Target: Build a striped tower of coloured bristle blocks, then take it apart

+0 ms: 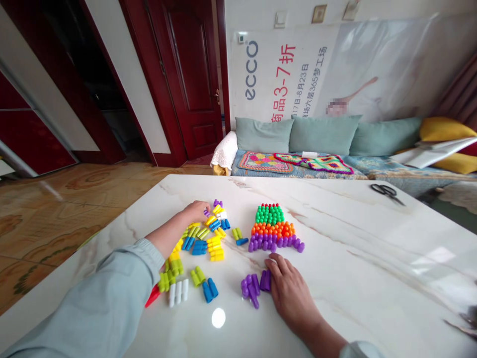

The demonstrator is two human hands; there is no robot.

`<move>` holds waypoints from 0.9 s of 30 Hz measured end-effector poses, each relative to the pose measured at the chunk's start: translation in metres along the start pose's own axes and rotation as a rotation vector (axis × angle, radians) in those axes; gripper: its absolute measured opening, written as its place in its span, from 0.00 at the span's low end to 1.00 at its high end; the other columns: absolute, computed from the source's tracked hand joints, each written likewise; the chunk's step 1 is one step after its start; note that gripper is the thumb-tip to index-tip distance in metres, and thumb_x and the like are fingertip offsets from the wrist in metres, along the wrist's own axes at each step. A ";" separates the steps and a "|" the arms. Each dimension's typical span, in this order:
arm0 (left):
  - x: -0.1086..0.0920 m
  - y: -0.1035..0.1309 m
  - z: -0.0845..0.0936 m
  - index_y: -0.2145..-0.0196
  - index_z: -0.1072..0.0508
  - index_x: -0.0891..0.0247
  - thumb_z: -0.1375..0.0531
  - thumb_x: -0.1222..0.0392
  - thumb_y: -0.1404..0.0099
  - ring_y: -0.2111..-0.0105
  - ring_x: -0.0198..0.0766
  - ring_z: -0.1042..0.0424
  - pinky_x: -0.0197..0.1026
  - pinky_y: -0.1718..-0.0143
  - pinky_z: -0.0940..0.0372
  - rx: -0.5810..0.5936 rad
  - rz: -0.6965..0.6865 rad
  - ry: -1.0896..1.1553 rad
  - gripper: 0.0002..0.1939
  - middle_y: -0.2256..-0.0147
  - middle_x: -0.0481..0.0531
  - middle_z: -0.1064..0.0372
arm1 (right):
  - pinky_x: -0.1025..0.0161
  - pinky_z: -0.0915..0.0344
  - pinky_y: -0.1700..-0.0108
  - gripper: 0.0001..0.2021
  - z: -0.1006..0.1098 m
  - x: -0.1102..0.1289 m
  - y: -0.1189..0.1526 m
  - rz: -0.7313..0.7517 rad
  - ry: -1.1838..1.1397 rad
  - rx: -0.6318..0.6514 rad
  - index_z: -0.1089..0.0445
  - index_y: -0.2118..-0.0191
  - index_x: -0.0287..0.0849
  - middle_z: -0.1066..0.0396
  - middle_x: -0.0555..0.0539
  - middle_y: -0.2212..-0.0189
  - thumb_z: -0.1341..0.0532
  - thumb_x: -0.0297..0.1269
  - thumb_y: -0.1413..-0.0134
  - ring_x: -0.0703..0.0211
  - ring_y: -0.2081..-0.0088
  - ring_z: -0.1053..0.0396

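My left hand (197, 211) reaches to the far side of the loose pieces, its fingers closed round a small purple piece (206, 213). Another purple piece (218, 203) lies just beyond it. My right hand (290, 291) rests on the table with its fingertips against a purple piece (265, 281); whether it grips the piece is unclear. Left of that lie more purple pieces (251, 289). Farther back, rows of red, green (269, 214), orange (274, 230) and purple pieces (278, 242) stand side by side. Yellow (216, 248), blue (199, 247), lime and white pieces (179, 292) spread below my left hand.
The white marbled table (357, 278) fills the foreground. Black scissors (386, 191) lie near its far right edge. Behind it is a sofa with green cushions (324, 135). A dark object (467, 320) shows at the right edge.
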State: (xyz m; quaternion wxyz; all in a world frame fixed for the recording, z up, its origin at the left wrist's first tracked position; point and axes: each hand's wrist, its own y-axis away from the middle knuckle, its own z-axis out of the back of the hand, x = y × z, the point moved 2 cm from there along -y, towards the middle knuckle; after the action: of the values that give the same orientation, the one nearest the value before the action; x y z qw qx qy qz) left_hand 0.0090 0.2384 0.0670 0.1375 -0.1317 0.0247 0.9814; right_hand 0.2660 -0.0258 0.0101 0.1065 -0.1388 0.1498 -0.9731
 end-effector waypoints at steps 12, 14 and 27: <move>-0.040 -0.055 -0.041 0.68 0.27 0.61 0.38 0.61 0.48 0.61 0.44 0.29 0.39 0.59 0.36 -0.133 0.118 0.126 0.08 0.67 0.53 0.28 | 0.55 0.38 0.48 0.19 0.002 0.000 0.000 -0.037 -0.038 0.051 0.37 0.47 0.41 0.37 0.39 0.47 0.50 0.25 0.44 0.51 0.50 0.37; -0.050 -0.052 -0.047 0.70 0.27 0.60 0.37 0.66 0.52 0.59 0.44 0.30 0.39 0.57 0.37 -0.139 0.082 0.128 0.08 0.67 0.52 0.29 | 0.55 0.38 0.47 0.19 0.003 0.001 -0.001 -0.046 -0.046 0.062 0.38 0.47 0.41 0.38 0.40 0.46 0.50 0.25 0.44 0.52 0.49 0.37; -0.104 0.116 -0.021 0.63 0.26 0.61 0.42 0.66 0.45 0.59 0.38 0.29 0.39 0.54 0.35 -0.350 -0.342 0.591 0.10 0.62 0.50 0.28 | 0.58 0.39 0.48 0.16 0.004 0.003 -0.002 -0.019 -0.050 0.006 0.35 0.49 0.38 0.35 0.39 0.49 0.50 0.28 0.41 0.53 0.51 0.36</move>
State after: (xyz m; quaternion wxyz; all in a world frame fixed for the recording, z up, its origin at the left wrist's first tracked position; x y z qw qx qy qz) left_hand 0.0787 0.0975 0.0760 0.2618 -0.4328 -0.1270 0.8532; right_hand 0.2642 -0.0258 0.0154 0.1015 -0.1641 0.1429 -0.9707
